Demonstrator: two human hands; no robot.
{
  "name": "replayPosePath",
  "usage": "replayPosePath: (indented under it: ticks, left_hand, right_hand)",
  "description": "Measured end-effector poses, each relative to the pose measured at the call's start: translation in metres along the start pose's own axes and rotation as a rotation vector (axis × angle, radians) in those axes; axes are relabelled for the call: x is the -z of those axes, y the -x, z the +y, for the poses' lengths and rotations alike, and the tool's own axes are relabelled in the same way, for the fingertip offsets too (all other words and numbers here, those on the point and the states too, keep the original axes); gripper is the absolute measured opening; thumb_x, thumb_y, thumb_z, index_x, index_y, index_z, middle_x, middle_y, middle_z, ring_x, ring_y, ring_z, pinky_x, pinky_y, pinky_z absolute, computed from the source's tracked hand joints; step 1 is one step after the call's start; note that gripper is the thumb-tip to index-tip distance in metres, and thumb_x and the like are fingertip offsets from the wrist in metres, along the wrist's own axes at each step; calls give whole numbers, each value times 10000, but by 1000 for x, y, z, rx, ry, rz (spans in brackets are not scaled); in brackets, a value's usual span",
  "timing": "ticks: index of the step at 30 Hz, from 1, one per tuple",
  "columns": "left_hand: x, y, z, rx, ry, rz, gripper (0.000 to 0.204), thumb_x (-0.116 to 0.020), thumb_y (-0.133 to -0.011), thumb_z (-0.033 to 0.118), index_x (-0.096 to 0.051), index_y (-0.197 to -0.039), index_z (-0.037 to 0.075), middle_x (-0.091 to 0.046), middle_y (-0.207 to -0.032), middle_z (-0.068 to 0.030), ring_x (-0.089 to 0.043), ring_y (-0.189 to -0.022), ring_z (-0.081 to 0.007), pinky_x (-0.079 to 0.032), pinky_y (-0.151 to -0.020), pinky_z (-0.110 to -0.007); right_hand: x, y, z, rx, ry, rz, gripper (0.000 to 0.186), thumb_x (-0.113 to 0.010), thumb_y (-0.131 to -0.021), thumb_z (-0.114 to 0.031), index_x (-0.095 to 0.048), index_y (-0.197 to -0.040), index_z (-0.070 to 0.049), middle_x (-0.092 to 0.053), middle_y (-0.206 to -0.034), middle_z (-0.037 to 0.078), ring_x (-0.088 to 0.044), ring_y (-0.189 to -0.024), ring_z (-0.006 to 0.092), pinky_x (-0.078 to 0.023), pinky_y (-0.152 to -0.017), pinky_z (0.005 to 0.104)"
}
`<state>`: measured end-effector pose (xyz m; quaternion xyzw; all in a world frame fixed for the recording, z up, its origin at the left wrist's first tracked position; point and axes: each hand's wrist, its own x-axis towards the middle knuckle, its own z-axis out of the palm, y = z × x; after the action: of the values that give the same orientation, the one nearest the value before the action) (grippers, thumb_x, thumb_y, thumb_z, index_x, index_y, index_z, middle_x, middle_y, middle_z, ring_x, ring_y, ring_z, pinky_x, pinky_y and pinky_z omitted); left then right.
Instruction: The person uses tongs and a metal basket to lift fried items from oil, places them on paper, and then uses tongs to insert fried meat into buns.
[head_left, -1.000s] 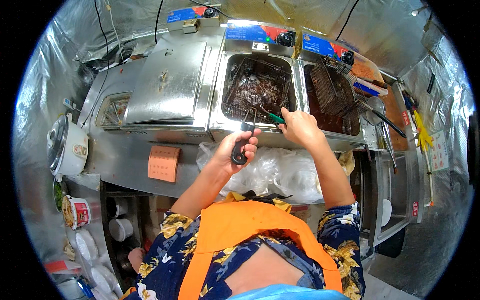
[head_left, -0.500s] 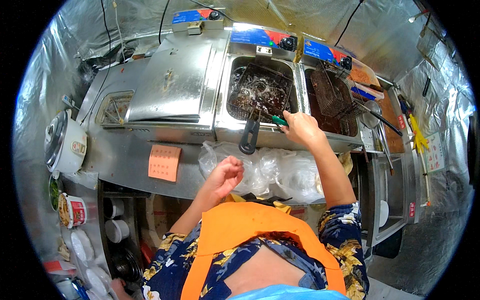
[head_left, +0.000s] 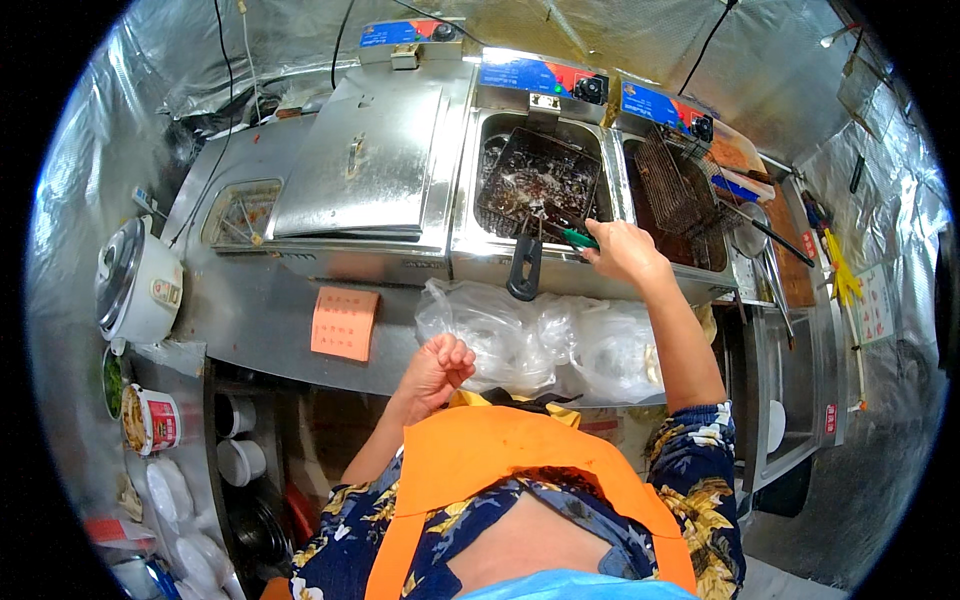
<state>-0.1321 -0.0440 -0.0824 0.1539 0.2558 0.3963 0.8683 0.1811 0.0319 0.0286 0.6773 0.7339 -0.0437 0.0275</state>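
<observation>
My right hand is closed around the green handle of a utensil at the front rim of the middle fryer. The utensil's dark end reaches into a wire frying basket, where hot oil bubbles and foams. What kind of utensil it is, and any food under the foam, I cannot make out. The basket's black handle hangs over the fryer's front. My left hand hovers before the orange apron, fingers curled in with nothing visible in them, close to clear plastic bags.
Left of the fryer lies a steel lid. A second wire basket rests over the right fryer's dark oil. An orange note is on the counter front, and a white rice cooker stands at the far left.
My left hand has drawn back a little toward the apron and its fingers have curled tighter. My right hand keeps its grip at the fryer. The whole view has shifted slightly.
</observation>
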Motion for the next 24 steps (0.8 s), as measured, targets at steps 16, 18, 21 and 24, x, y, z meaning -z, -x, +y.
replayPosePath:
  ticks: [16, 18, 21, 24]
  left_hand:
    - [6, 7, 4, 19, -90, 104, 212, -645, -850, 16, -473, -771, 109, -572, -797, -20, -604, -783, -129, -522, -651, -230]
    - [9, 6, 1, 14, -49, 151, 163, -651, -868, 71, -507, -799, 103, -592, -824, -27, -608, -774, -125, -524, -657, -228]
    - [8, 5, -1, 32, -38, 101, 148, -650, -883, 141, -524, -813, 109, -595, -824, -20, -602, -746, -114, -526, -669, -228]
    - [-1, 5, -3, 42, -90, 173, 116, -637, -897, 178, -556, -855, 106, -593, -774, 5, -593, -719, -110, -519, -656, -232]
  right_hand:
    - [4, -5, 3, 4, 2, -32, 290, -644, -815, -281, -592, -957, -34, -665, -864, 184, -644, -864, 360, -521, -741, 462]
    - [4, -5, 4, 14, 2, -26, 291, -646, -815, -281, -593, -954, -31, -665, -865, 184, -644, -867, 360, -522, -743, 458]
    - [4, -6, 5, 23, 13, -46, 292, -650, -814, -280, -595, -955, -30, -665, -862, 184, -644, -867, 359, -524, -744, 456]
    - [8, -5, 0, 15, -1, -54, 291, -654, -814, -280, -595, -947, -28, -664, -863, 181, -644, -868, 357, -523, -748, 458]
